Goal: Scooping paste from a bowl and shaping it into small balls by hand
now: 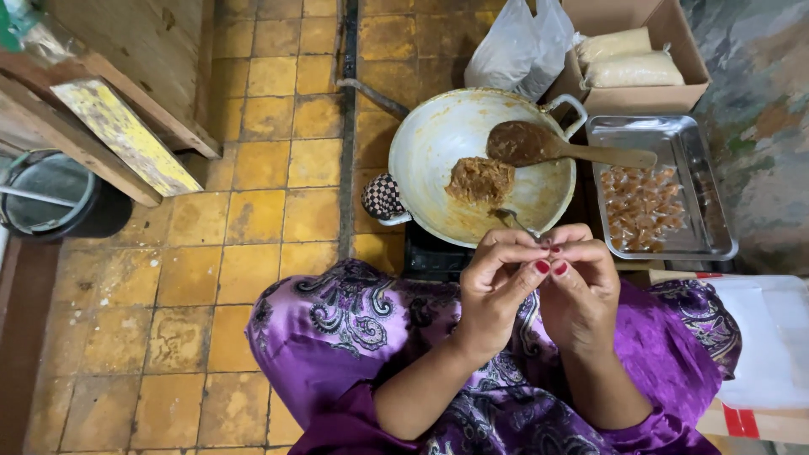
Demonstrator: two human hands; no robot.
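My left hand (497, 282) and my right hand (581, 282) meet in front of me above my lap, fingertips pinched together on something small that the fingers hide. A metal spoon (516, 222) sticks out just beyond the fingertips, its bowl lying in the large pale wok (438, 139). A lump of brown paste (480, 179) sits in the wok, and a wooden spatula (565, 147) smeared with paste rests across its rim. To the right, a metal tray (695, 168) holds several clear-wrapped brown sweets (640, 208).
A cardboard box (666, 93) with two filled white bags stands at the back right, a plastic bag (518, 46) beside it. A dark bucket (59, 198) and wooden planks (126, 135) are at the left. Yellow floor tiles (211, 278) spread leftward. White sheets (771, 337) lie at my right.
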